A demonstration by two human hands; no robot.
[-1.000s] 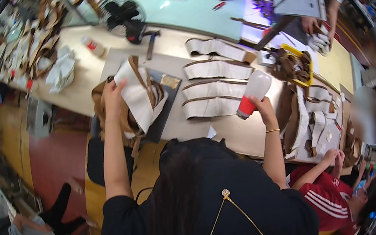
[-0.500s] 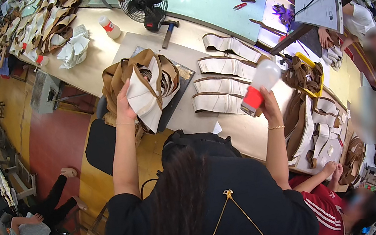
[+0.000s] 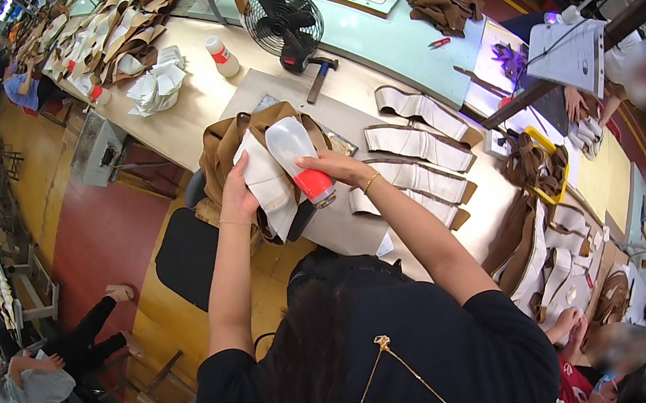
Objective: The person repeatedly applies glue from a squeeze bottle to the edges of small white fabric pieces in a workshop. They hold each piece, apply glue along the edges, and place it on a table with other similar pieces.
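Observation:
My left hand (image 3: 237,194) grips the edge of a white-lined piece (image 3: 264,179), part of a bundle of brown leather pieces (image 3: 221,146) bunched at the table's near edge. Closed around a translucent squeeze bottle (image 3: 291,140) with a red band, my right hand (image 3: 337,167) keeps it tilted over the bundle, its red end toward me. The bottle hides part of the bundle, so I cannot tell whether the two touch. To the right, several white-and-brown strips (image 3: 416,143) lie in a row on the table.
Beyond the bundle are a hammer (image 3: 322,79), a black fan (image 3: 283,22) and another bottle (image 3: 223,56). White pieces (image 3: 157,88) are stacked at the far left. A yellow basket (image 3: 559,170) holds brown strips on the right. A co-worker's hands (image 3: 568,329) are at the lower right.
My right hand has brought the bottle leftward from above the strips to over the bundle. My left hand still holds the white-lined piece. The whole view has shifted slightly.

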